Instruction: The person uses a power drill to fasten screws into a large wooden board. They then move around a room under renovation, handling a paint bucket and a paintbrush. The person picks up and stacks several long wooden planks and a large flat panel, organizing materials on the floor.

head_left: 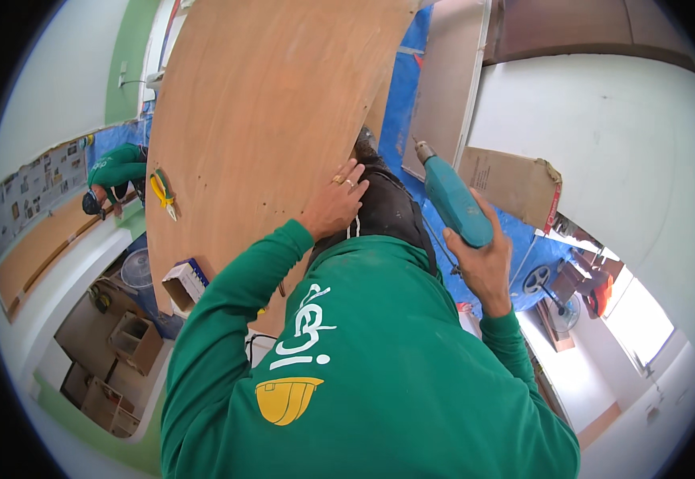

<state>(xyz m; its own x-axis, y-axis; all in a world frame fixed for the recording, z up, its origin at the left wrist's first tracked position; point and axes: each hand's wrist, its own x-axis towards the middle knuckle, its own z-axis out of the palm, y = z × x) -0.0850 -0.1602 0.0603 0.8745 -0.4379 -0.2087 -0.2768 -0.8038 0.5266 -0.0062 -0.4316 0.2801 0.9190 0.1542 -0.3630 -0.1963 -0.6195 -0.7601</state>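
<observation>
A teal power drill point(457, 195) is held in my right hand point(482, 259), its chuck and bit pointing up and to the left, apart from any surface. My left hand point(335, 203) lies with its fingers stretched out over my dark trousers, beside the right edge of a large brown plywood sheet point(260, 104). Two rings show on its fingers. Yellow-and-green pliers point(162, 194) rest at the left edge of the sheet. Several small dark dots mark the wood.
A small open box point(185, 285) sits at the sheet's lower left. Blue sheeting point(399, 104) covers the floor to the right, with a cardboard piece point(511, 188) and a fan point(561, 313) there. At the far left, a co-worker in green point(120, 168) bends over a long board point(44, 251).
</observation>
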